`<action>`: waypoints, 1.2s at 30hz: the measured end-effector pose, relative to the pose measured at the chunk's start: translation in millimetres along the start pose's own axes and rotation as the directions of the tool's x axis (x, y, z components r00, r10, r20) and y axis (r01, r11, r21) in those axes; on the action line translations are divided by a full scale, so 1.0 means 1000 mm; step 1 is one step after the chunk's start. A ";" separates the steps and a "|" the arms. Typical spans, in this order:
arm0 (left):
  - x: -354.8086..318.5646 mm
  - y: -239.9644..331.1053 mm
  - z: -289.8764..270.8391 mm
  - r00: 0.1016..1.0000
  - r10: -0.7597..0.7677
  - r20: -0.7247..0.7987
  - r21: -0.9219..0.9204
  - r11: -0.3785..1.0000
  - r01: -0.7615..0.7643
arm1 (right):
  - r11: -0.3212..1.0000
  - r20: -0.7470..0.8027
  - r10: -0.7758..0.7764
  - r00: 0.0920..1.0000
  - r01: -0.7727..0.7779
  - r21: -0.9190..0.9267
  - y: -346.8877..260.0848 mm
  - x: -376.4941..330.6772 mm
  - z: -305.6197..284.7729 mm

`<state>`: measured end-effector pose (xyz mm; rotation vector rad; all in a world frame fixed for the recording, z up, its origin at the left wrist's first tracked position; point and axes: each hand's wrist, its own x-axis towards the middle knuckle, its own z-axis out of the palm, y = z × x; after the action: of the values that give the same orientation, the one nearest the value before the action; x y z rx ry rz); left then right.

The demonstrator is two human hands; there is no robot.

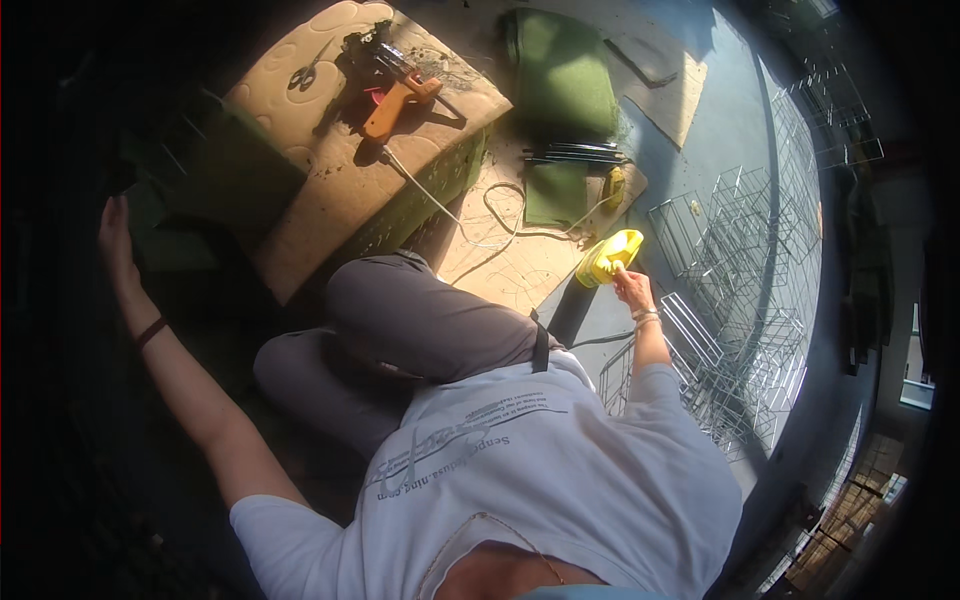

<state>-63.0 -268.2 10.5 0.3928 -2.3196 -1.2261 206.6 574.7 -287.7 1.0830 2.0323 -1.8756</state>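
Observation:
My right hand (pixel 633 290) is closed around the edge or handle of a yellow plastic jug-like container (pixel 612 255), held off to my right beside the cardboard. Far to the left, in deep shade, my left hand (pixel 117 238) is raised with its fingers stretched out. It is near a dark green panel (pixel 235 175) that leans by the work surface; whether it touches anything there is too dark to see. An orange glue gun (pixel 400 105) lies on the tan embossed work surface (pixel 285 225), nearer to neither hand.
Scissors (pixel 305 75) lie on the work surface, and a white cord (pixel 430 195) runs from the glue gun across the cardboard (pixel 480 265). Green felt sheets (pixel 565 75) are stacked beyond, with dark rods (pixel 575 153) close by. Wire racks (pixel 740 230) crowd the right-hand floor.

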 end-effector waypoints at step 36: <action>-0.102 -0.046 0.084 0.982 -0.073 0.173 -0.488 0.860 0.150 | 0.568 0.722 -0.663 0.199 0.762 0.312 -0.274 -0.155 0.497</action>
<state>-20.8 -188.8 -97.3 0.2578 -2.0050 -1.9064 -16.2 73.0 -76.6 -0.9251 2.0575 -1.9123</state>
